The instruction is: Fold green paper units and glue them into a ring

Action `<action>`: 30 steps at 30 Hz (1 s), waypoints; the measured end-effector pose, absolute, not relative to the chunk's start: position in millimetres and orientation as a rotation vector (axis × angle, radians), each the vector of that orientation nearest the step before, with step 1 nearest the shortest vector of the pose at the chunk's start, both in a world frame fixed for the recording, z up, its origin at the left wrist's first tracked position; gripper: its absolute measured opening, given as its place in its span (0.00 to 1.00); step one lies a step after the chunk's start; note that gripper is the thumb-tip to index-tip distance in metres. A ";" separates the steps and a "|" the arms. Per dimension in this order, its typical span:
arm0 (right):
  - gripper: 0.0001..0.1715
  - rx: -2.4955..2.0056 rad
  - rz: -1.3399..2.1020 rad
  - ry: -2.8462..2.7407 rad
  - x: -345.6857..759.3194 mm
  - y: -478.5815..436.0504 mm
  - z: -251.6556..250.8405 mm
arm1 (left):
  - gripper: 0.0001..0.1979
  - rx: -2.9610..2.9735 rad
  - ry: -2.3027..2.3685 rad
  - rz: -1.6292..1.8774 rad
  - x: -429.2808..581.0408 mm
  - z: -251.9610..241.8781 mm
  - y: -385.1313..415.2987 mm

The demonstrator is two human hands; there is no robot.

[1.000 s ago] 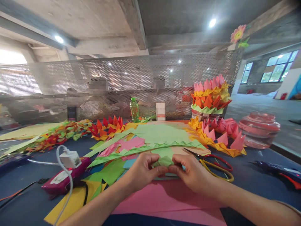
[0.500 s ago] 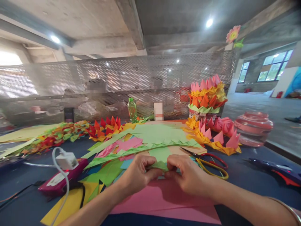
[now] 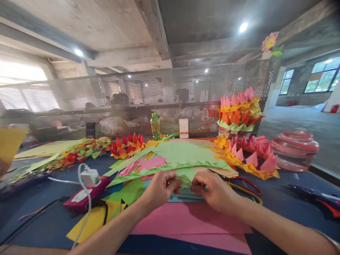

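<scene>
While the left hand (image 3: pixel 160 187) pinches one side of a small folded piece of green paper (image 3: pixel 186 178) between thumb and curled fingers, the right hand (image 3: pixel 214 191) pinches the other side in the same way, both grips closed down to the thickness of the paper. This green piece sits just below the centre of the frame, partly hidden by the fingertips. Directly beneath the hands lie blue sheets (image 3: pixel 183 198), and below those, at the lower centre, larger pink sheets (image 3: pixel 191 221). Just above the hands, a green zigzag strip (image 3: pixel 196 165) runs across a spread of coloured paper. Right of the right hand lie scissors with red and yellow handles (image 3: pixel 256 187), partly covered by that hand. At the right edge rests a dark blue tool with an orange trigger (image 3: pixel 313 194), below a clear pinkish jar (image 3: pixel 294 151). In the right half, above the scissors, stand tiers of pointed pink, yellow, orange and green paper (image 3: pixel 237 115). Left of the left hand is a purple power block (image 3: pixel 82 201) carrying a white plug (image 3: pixel 90 177); a green-capped bottle (image 3: pixel 155 127) stands near mid-frame, before a perforated metal screen (image 3: pixel 148 85)
</scene>
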State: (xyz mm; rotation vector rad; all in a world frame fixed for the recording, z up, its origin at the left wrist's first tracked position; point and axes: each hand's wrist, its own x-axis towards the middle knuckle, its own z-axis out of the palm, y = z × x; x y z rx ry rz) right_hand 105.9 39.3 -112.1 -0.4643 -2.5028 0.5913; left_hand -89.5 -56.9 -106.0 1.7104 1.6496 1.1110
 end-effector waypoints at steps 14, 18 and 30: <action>0.07 -0.609 0.514 -2.614 162.8 49.7 -71.7 | 0.14 1.902 1.895 1.272 -104.8 -108.8 -37.8; 0.15 -0.759 0.449 -2.484 229.2 46.0 -66.6 | 0.10 2.122 1.881 1.064 -93.3 -99.8 -12.8; 0.12 -1.470 0.034 -2.022 431.9 70.9 -156.1 | 0.16 2.339 1.640 0.246 -16.4 -69.3 128.7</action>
